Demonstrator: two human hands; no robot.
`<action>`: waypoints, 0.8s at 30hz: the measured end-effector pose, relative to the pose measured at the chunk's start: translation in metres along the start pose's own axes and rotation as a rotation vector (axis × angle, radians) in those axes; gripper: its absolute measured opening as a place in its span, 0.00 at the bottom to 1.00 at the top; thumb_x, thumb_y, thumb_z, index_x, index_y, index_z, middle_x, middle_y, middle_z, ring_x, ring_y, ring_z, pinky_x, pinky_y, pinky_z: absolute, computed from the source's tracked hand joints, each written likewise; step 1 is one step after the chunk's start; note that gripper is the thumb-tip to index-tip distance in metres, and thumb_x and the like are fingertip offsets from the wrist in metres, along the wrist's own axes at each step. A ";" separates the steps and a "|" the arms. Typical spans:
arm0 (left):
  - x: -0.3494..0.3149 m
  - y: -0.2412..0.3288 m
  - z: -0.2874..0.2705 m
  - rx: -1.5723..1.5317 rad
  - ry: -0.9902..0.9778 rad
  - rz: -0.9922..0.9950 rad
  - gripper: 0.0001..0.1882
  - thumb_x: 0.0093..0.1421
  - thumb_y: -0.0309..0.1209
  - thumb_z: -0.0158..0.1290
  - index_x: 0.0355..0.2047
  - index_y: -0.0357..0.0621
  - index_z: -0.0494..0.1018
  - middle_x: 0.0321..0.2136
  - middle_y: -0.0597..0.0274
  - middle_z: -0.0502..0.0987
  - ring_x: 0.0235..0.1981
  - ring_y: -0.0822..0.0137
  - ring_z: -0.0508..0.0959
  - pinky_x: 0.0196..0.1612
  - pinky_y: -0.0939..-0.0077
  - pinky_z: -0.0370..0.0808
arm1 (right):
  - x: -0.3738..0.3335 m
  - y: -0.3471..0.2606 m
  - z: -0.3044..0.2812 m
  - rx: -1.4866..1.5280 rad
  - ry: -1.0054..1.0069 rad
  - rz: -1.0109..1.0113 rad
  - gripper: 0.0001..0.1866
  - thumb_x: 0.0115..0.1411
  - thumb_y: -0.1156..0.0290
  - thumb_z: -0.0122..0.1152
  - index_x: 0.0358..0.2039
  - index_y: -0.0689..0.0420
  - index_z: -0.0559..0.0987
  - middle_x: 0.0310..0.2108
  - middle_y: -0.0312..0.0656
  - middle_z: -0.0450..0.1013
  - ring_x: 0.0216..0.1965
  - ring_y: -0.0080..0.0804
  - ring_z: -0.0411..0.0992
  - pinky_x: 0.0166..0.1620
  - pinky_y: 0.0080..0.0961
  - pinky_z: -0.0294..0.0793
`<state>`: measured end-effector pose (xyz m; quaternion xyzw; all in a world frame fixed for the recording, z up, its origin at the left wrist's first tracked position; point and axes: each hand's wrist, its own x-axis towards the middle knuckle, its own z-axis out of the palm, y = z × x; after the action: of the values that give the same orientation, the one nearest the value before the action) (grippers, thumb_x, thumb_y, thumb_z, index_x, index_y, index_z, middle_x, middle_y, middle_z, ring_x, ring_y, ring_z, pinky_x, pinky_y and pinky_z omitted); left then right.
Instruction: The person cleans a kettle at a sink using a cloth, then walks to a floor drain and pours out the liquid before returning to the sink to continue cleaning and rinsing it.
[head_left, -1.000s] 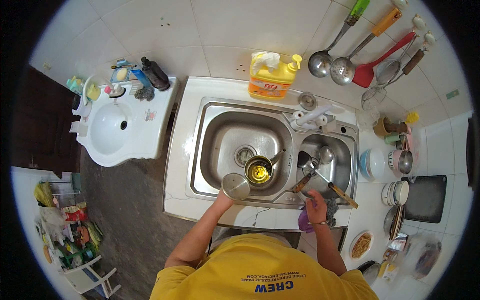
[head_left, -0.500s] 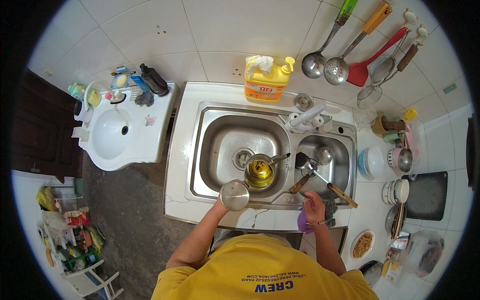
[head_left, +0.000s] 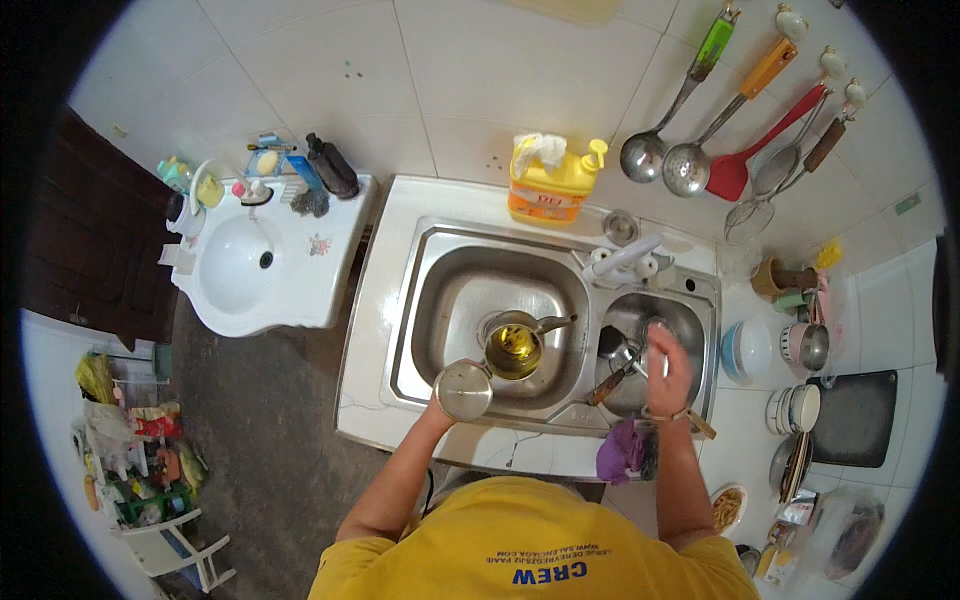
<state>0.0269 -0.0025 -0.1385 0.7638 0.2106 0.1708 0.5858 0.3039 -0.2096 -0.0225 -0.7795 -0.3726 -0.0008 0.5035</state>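
A metal oil pot [head_left: 515, 365] with a spout and yellow oil inside is held over the large left basin [head_left: 470, 250]. Its round metal lid [head_left: 464, 391] is flipped back toward me. My left hand [head_left: 440, 408] is closed at the pot's handle side, its fingers mostly hidden beneath the lid. Over the small right basin, my right hand [head_left: 668, 372] reaches out with fingers stretched and nothing visible in it. Beneath and beside it lie a dark-headed utensil [head_left: 612, 342] and a brown wooden handle [head_left: 607, 387]. A ladle there is now mostly covered by the hand.
Behind the basins are a faucet [head_left: 622, 262] and a yellow pump bottle [head_left: 550, 185]. A purple cloth [head_left: 622, 452] hangs at the counter's front edge. Bowls [head_left: 748, 350] and a plate of food [head_left: 728, 508] stand at right; ladles [head_left: 643, 157] hang above. A white washbasin [head_left: 235, 260] is at left.
My right hand has moved from the counter's front edge forward over the right basin, its fingers straightening. The left hand still holds the oil pot. The whole view has shifted slightly.
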 end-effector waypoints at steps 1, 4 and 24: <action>0.011 -0.009 -0.003 0.357 0.013 0.179 0.18 0.46 0.27 0.54 0.39 0.44 0.68 0.33 0.64 0.73 0.37 0.71 0.72 0.37 0.75 0.70 | 0.030 -0.016 -0.008 0.002 0.026 -0.065 0.09 0.52 0.78 0.49 0.34 0.64 0.74 0.40 0.49 0.70 0.42 0.39 0.69 0.46 0.27 0.65; 0.034 0.005 -0.019 0.635 0.101 0.241 0.15 0.47 0.29 0.53 0.38 0.48 0.71 0.35 0.62 0.74 0.38 0.65 0.72 0.39 0.70 0.70 | 0.113 -0.059 -0.012 -0.038 0.007 -0.249 0.09 0.52 0.79 0.49 0.34 0.62 0.74 0.40 0.48 0.70 0.42 0.39 0.68 0.47 0.27 0.64; 0.209 0.096 -0.011 -0.003 0.061 -0.270 0.09 0.54 0.28 0.43 0.26 0.37 0.71 0.18 0.68 0.69 0.22 0.74 0.67 0.27 0.80 0.64 | 0.306 -0.008 0.089 -0.384 -0.567 -0.015 0.13 0.47 0.65 0.57 0.31 0.59 0.77 0.29 0.49 0.73 0.31 0.43 0.72 0.36 0.31 0.71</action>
<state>0.2110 0.0939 -0.0394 0.7220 0.3288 0.1141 0.5979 0.4871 0.0396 0.0552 -0.8265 -0.4965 0.1424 0.2240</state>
